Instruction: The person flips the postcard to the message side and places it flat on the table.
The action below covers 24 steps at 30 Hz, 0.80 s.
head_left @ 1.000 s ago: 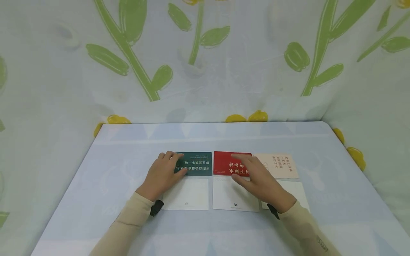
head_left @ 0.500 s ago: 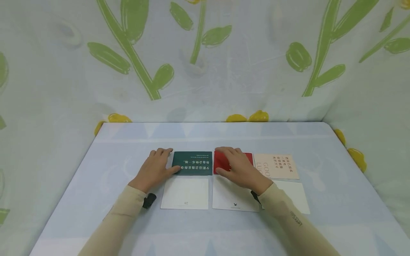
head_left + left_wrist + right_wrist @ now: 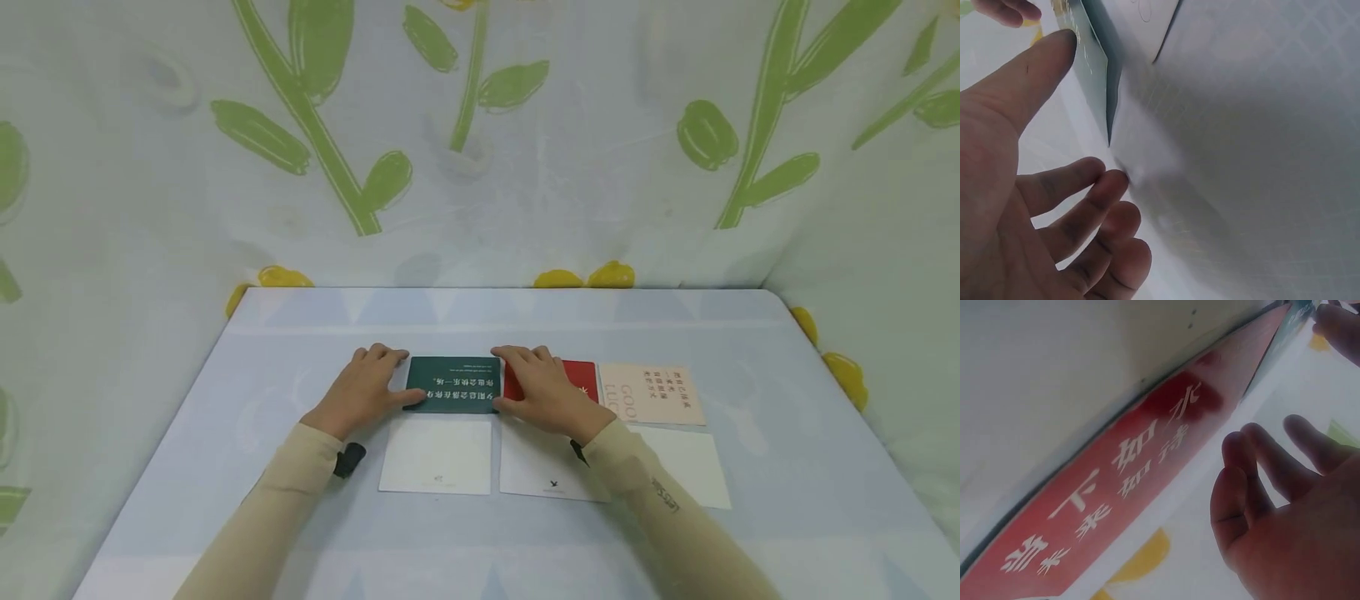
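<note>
A dark green card with white writing lies flat in the back row in the head view. My left hand is at its left end, thumb over the near left corner and fingers beside the edge. In the left wrist view, the thumb reaches over the green card while the other fingers bend loosely. Over the red card is my right hand, its thumb and fingertips right at the green card's right edge. The right wrist view shows the red card beside relaxed fingers.
To the right of the red card lies a beige card with writing. A nearer row holds three white cards: a left one, a middle one and a right one. Patterned fabric encloses the table's back and sides.
My right hand has moved left across the red card to the green card's right edge. My left hand has shifted slightly left, uncovering more of the green card's left end.
</note>
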{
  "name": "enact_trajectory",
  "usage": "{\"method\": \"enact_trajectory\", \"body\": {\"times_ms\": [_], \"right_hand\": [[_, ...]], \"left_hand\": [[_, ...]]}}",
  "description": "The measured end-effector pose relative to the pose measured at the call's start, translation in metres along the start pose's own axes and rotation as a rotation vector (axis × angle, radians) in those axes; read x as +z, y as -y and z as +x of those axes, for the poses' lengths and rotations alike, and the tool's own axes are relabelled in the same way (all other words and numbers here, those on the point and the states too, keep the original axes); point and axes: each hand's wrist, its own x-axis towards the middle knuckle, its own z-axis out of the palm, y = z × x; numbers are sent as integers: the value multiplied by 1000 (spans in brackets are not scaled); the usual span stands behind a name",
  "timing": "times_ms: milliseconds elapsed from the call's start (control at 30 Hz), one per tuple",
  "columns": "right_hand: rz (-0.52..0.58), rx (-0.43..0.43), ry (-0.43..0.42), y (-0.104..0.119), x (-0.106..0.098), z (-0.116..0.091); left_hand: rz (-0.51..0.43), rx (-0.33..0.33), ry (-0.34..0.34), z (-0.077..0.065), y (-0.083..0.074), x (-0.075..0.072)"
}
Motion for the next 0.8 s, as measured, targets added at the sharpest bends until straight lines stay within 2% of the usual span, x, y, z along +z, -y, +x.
{"method": "enact_trajectory", "body": {"times_ms": [200, 367, 800], "right_hand": [[-11, 1, 25, 2, 3, 7], [-45, -4, 53, 2, 7, 11], [-66, -4, 40, 6, 9, 17]], "left_hand": [[19, -7, 28, 2, 0, 0], [34, 19, 28, 4, 1, 1], [40, 32, 13, 2, -1, -1]]}}
